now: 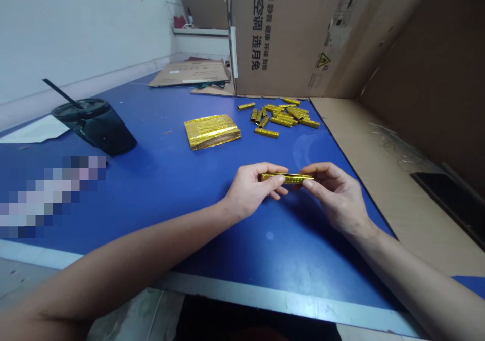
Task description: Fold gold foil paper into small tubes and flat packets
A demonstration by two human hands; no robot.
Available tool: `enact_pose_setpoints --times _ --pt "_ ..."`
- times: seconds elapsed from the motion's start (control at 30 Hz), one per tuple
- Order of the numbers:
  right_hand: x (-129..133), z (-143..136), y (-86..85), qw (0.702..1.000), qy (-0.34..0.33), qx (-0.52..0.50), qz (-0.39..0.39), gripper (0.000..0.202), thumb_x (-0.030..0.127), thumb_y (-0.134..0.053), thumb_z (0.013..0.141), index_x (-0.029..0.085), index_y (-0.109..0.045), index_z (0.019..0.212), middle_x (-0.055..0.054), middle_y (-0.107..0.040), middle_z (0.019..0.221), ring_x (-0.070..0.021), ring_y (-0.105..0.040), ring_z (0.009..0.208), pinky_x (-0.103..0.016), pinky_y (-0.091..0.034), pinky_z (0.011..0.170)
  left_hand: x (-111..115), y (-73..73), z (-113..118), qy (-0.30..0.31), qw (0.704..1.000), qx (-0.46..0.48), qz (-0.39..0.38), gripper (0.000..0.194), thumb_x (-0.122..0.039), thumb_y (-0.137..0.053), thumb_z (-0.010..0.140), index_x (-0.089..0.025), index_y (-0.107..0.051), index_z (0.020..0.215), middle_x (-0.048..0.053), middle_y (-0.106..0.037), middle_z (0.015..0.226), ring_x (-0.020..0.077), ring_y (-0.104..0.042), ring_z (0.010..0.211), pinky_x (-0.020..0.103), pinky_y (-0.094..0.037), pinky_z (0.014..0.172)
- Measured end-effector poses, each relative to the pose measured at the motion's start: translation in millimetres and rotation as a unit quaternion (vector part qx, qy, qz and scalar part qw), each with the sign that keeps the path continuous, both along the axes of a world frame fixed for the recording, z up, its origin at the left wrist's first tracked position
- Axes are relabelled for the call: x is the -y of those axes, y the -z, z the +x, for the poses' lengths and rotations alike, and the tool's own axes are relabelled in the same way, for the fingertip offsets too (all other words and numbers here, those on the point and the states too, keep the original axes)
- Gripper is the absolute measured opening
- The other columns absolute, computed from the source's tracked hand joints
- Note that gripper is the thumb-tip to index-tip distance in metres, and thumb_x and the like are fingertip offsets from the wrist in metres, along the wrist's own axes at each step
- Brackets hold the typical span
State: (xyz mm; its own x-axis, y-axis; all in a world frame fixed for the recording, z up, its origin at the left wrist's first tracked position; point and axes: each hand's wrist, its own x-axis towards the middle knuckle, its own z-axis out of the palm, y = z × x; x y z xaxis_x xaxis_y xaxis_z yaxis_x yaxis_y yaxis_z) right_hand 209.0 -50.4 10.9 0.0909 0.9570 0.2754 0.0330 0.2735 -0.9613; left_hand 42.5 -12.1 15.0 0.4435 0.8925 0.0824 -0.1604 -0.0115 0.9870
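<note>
Holding 1 gold strip (293, 179), 2 hands (247, 190) (341, 199)

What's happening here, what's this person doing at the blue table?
A person is holding a gold piece over the table, with the left hand at one end and the right hand at the other. Beyond the hands lie a gold stack and, to its right, a loose scatter of small gold tubes. A cup with a straw is off to the left.
</note>
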Motion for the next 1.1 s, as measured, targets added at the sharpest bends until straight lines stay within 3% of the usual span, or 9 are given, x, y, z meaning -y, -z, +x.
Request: enact_pose_setpoints --times 0.17,0.47,0.63,0.87,1.1 --pt "-1.5 -0.2 3.5 0.999 -0.023 -0.013 -0.023 0.016 0.027 -0.067 0.069 0.021 -0.064 0.084 -0.001 -0.068 0.074 -0.0136 -0.063 0.066 -0.029 -0.050 0.067 1.2 -0.6 -1.1 -0.008 1.000 -0.005 0.008 0.023 -0.016 -0.063 0.066 -0.009 -0.061 0.088 0.004 -0.065 0.075 0.0112 -0.062 0.065 0.021 -0.051 0.056" --pt "4.0 -3.7 -1.4 0.994 0.022 0.104 0.015 0.011 0.030 -0.063 0.072 0.019 -0.065 0.073 -0.002 -0.066 0.066 -0.0143 -0.059 0.060 -0.029 -0.049 0.060 2.9 0.5 -1.0 -0.011 1.000 -0.029 0.003 0.017 -0.022 -0.062 0.068 -0.010 -0.061 0.080 0.003 -0.064 0.067 0.0110 -0.060 0.060 0.023 -0.049 0.057" --pt "4.8 -6.5 -0.8 0.995 -0.011 0.097 -0.012 0.018 0.032 -0.062 0.072 0.017 -0.064 0.081 -0.002 -0.066 0.066 -0.0145 -0.059 0.059 -0.029 -0.048 0.057 3.2 3.1 -2.0 -0.023 0.997 -0.063 0.033 0.016 -0.024 -0.062 0.069 -0.011 -0.062 0.078 0.002 -0.063 0.066 0.0096 -0.058 0.060 0.021 -0.047 0.056" --pt "5.3 -7.6 -1.3 0.991 0.003 0.137 -0.001 0.015 0.031 -0.061 0.072 0.016 -0.063 0.070 -0.002 -0.062 0.062 -0.0129 -0.055 0.056 -0.027 -0.044 0.055 4.0 5.4 -0.1 -0.013 0.996 -0.087 0.017 0.016 -0.025 -0.061 0.069 -0.011 -0.061 0.077 0.002 -0.061 0.066 0.0100 -0.057 0.061 0.021 -0.047 0.054" --pt "6.1 -10.0 -2.2 0.991 -0.045 0.107 -0.072 0.020 0.034 -0.059 0.074 0.014 -0.061 0.077 -0.001 -0.062 0.061 -0.0107 -0.054 0.050 -0.024 -0.043 0.050 6.0 3.5 -0.5 -0.023 0.996 -0.080 0.020 0.013 -0.021 -0.061 0.067 -0.011 -0.060 0.076 0.000 -0.060 0.066 0.0073 -0.055 0.056 0.020 -0.046 0.054"
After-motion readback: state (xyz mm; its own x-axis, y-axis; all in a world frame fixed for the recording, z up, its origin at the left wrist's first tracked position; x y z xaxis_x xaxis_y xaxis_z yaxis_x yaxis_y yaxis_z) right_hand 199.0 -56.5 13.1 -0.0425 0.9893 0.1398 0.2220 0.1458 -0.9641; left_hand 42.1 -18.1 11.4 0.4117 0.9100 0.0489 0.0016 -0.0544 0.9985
